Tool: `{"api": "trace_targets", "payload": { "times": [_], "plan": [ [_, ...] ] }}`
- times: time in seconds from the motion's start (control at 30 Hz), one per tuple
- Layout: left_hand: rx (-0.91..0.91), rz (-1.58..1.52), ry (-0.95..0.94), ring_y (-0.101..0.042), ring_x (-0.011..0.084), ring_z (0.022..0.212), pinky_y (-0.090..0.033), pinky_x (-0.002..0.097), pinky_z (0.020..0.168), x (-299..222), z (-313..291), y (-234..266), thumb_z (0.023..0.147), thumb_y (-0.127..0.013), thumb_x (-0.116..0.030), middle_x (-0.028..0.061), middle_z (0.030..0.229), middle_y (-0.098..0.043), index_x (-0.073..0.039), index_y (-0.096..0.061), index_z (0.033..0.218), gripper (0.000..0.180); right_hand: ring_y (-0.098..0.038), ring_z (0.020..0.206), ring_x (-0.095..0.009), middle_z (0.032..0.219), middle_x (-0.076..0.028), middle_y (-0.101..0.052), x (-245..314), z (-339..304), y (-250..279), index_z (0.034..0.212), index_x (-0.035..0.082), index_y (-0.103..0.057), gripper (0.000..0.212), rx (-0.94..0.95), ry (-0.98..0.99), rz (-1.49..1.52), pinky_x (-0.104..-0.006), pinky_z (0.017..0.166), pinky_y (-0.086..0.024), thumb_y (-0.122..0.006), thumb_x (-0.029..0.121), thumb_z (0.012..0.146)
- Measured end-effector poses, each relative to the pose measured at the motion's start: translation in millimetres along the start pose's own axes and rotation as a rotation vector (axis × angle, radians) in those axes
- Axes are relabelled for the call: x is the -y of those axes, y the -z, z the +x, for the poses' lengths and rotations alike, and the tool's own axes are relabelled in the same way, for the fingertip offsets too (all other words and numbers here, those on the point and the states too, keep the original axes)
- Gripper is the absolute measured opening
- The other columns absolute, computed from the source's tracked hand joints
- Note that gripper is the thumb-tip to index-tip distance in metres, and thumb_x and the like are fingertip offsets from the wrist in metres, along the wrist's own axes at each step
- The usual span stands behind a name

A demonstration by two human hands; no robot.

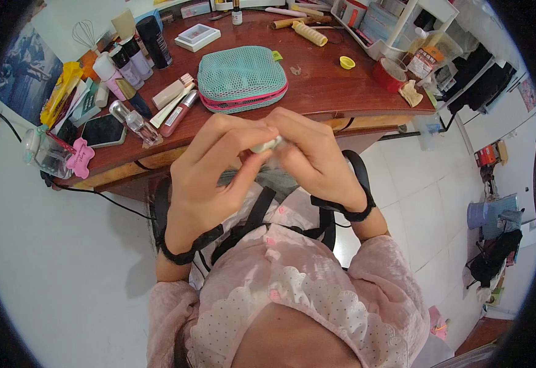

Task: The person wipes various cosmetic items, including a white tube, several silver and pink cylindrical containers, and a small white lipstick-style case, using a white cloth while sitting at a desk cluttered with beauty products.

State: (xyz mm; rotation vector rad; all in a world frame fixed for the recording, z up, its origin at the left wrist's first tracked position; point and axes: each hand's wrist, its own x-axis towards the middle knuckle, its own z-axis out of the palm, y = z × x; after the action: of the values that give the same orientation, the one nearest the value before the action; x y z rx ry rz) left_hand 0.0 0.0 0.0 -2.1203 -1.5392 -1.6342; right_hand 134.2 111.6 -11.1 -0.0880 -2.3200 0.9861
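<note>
In front of my chest, just off the table's near edge, my two hands meet at a small white rounded piece whose kind I cannot make out. My left hand (pixel 210 162) pinches this white piece (pixel 267 145) between thumb and fingertips. Against its other side my right hand (pixel 317 156) has its fingers curled, with the thumb tip blurred; what they hold is partly hidden. Directly beyond my hands lies a turquoise mesh pouch (pixel 242 76) with a pink zipper edge.
Left of the pouch, the red-brown table (pixel 335 89) carries cosmetic tubes (pixel 179 113), a phone (pixel 103 131) and upright bottles (pixel 153 43). To its right are a yellow cap (pixel 347 62), a tape roll (pixel 390 75) and a white rack (pixel 403 27). A black cable (pixel 105 195) hangs at left.
</note>
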Motion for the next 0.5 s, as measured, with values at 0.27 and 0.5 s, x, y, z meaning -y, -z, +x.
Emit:
{"api": "trace_targets", "payload": {
  "times": [0.27,0.5],
  "plan": [
    [-0.005,0.014,0.002,-0.058,0.0161,0.073,-0.048,0.0243,0.058,0.5,-0.4,0.6,0.069,-0.061,0.012,0.0076,0.093,-0.058,-0.003,-0.061,0.095,0.03,-0.049,0.073,-0.036,0.079,-0.017,-0.046,-2.5,2.0,-8.8,0.09,-0.003,-0.046,0.02,-0.079,0.113,-0.057,-0.04,0.065,-0.042,-0.049,0.007,0.073],
    [0.009,0.009,0.02,-0.058,0.0159,0.073,-0.047,0.0243,0.059,-3.0,-1.4,0.2,0.068,-0.062,0.012,0.0078,0.092,-0.058,-0.003,-0.061,0.095,0.031,-0.049,0.073,-0.036,0.079,-0.017,-0.047,-0.4,1.0,-6.1,0.088,-0.003,-0.045,0.018,-0.078,0.127,-0.074,-0.0409,0.065,-0.041,-0.049,0.008,0.074]
  ]
}}
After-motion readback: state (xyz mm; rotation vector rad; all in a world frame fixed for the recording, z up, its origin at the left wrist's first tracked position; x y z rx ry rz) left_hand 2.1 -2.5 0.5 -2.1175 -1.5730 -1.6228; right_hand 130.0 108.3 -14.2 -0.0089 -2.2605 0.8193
